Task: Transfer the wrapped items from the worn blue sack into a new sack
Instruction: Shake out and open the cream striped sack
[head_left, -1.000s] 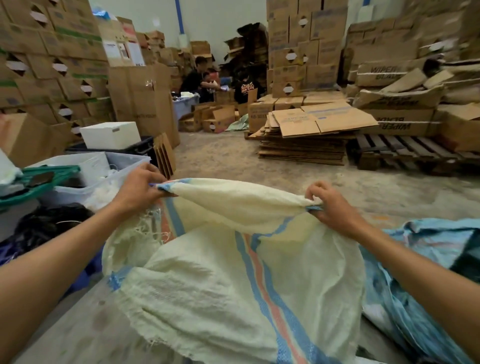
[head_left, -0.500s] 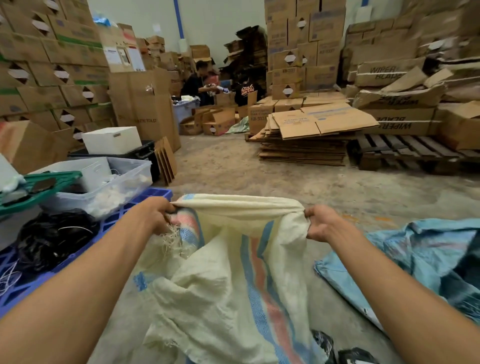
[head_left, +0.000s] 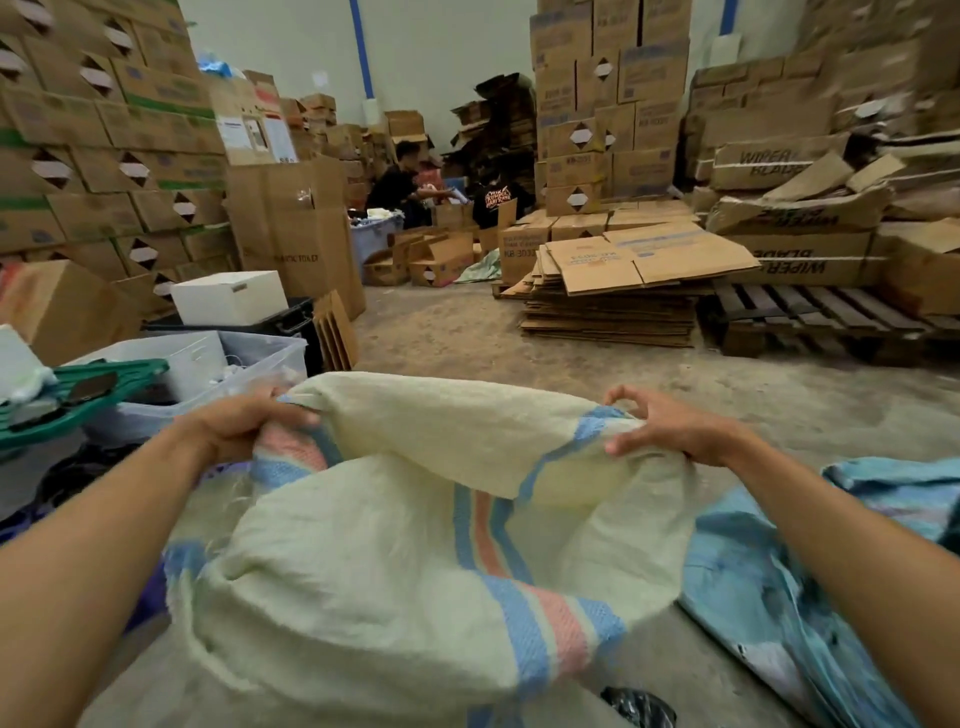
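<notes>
Hands both gripping the mouth edge of the new sack, cream woven fabric with blue and pink stripes. Left hand is closed in a fist on the bunched left edge; right hand pinches the right edge, fingers partly curled, thumb and index raised off the fabric. Sack mouth is spread between them, far lip folded over toward the camera, body sagging down to the floor. Black wrapped item shows at the bottom edge, just right of the sack; can't tell whether it touches. Worn blue sack lies crumpled on the floor to the right, under the right forearm, touching the new sack's side. Left: clear plastic bin and a green tray, white box behind them. Mid-floor: flattened cardboard stack beside a wooden pallet. Far back: stacked cartons along the walls, people seated among boxes.
</notes>
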